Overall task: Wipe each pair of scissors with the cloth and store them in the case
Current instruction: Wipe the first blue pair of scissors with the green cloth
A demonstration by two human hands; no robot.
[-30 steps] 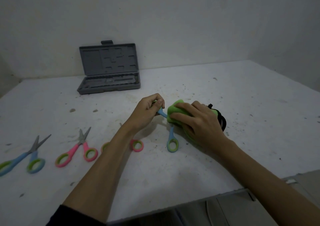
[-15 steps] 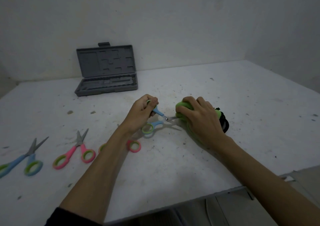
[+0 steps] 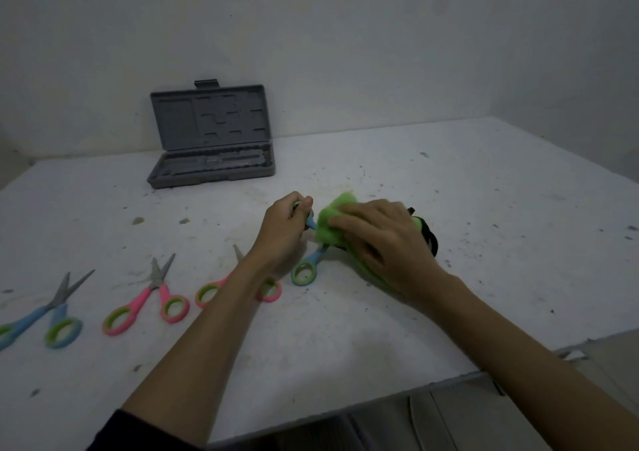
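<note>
My left hand [image 3: 285, 227] grips one handle of a blue pair of scissors [image 3: 306, 270] with green-lined loops; its other loop hangs down near the table. My right hand [image 3: 383, 239] presses a green cloth [image 3: 330, 224] around the blades, which are hidden. An open grey case [image 3: 211, 136] stands at the back left, lid upright. To the left lie a pink pair [image 3: 148, 298], a second pink pair [image 3: 207, 293] partly under my left forearm, and a blue pair [image 3: 45, 315] at the left edge.
The white table [image 3: 345, 329] is speckled with dirt; its front edge runs across the lower right. A black object [image 3: 428, 239] sits behind my right hand, mostly hidden. A plain wall rises close behind the case.
My right hand slid the cloth back over the blades, which showed bare half a second ago. The free handle loop has swung down and to the right again.
</note>
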